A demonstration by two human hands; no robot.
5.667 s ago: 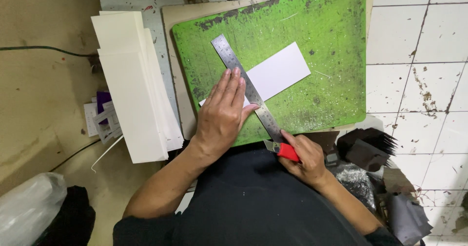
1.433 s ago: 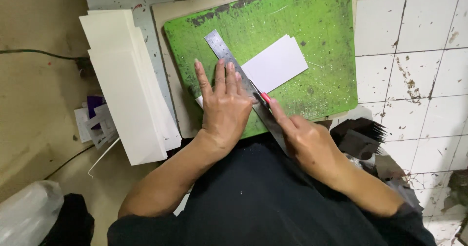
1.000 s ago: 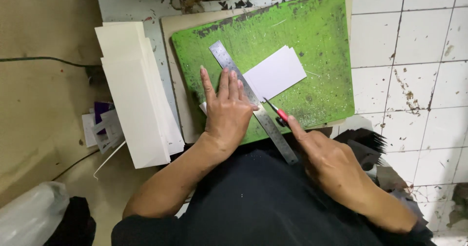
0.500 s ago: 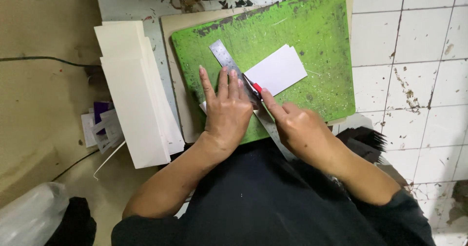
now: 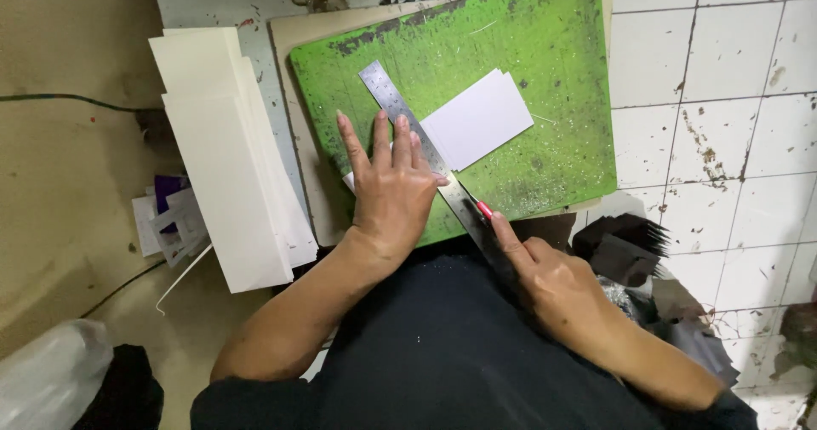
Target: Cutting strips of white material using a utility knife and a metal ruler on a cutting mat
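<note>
Hands at work: my left hand [image 5: 393, 193] presses flat, grasping nothing, on a metal ruler [image 5: 425, 153]; my right hand [image 5: 553, 281] grips a red cutter [image 5: 484, 209] beside white cards [image 5: 478, 118] on a green mat [image 5: 545, 64], with stacked white boards [image 5: 225, 153] at left.

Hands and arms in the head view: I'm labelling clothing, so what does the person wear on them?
Nothing shows on the left hand or the right hand: no gloves, rings or watch. Both forearms are bare. The dark top reaches only the upper arms, with short sleeves.
</note>
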